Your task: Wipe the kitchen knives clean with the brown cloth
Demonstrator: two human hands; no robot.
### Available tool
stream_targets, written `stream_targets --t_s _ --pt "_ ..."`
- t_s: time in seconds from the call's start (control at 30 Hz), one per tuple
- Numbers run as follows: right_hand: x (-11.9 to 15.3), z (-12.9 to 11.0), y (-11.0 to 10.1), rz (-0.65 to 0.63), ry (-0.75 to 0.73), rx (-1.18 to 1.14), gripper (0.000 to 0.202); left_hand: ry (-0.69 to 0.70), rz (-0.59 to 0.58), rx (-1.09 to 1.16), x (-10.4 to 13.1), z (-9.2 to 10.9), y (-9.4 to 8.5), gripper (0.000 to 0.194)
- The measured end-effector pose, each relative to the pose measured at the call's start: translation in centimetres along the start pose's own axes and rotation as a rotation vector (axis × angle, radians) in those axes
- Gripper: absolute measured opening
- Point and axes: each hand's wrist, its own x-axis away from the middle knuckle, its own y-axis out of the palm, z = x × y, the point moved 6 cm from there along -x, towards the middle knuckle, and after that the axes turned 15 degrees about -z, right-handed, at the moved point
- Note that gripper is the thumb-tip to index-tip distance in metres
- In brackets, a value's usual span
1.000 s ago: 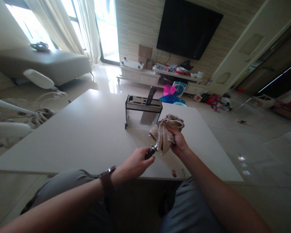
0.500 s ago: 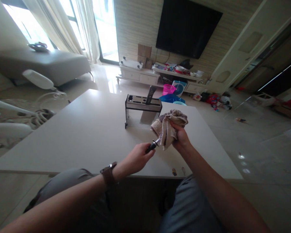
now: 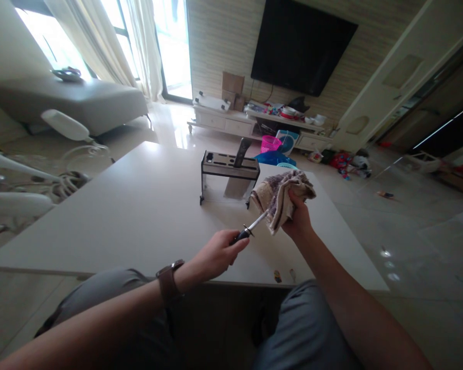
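Observation:
My left hand [image 3: 219, 253] is closed round the black handle of a honing steel [image 3: 259, 220], whose metal rod points up and to the right. The far end of the rod is hidden in a beige and purple-brown cloth [image 3: 280, 198]. My right hand [image 3: 299, 215] grips that cloth, thumb on top, around the rod. Just beyond my hands stands a knife block [image 3: 216, 160] with a slotted top and clear sides. In it sits one cleaver [image 3: 242, 150], black handle up, its wide blade showing through the side.
The white table [image 3: 139, 216] extends under all this. Two small items [image 3: 278, 276] lie by its near edge. White chairs [image 3: 65, 125] stand to the left. Past the table are a pink basket [image 3: 270, 144], a low TV cabinet [image 3: 212, 121] and a wall-mounted television [image 3: 303, 46].
My right hand and the cloth have moved right, away from my left hand, baring more of the steel's rod. My left hand has barely moved. The view has shifted slightly.

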Motion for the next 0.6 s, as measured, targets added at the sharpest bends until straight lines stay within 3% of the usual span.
stream_targets --t_s 0.07,0.33,0.6 --pt "0.8 1.0 1.2 -0.012 0.055 -0.018 0.02 0.025 0.01 0.059 -0.2 -0.1 0.2 0.041" --pt "4.6 6.2 7.3 -0.317 0.29 -0.018 0.038 0.04 0.102 0.089 -0.7 -0.2 -0.5 0.036" --pt "4.4 6.4 7.0 -0.194 0.273 0.046 0.037 0.055 0.151 -0.091 -0.3 0.6 -0.7 0.033"
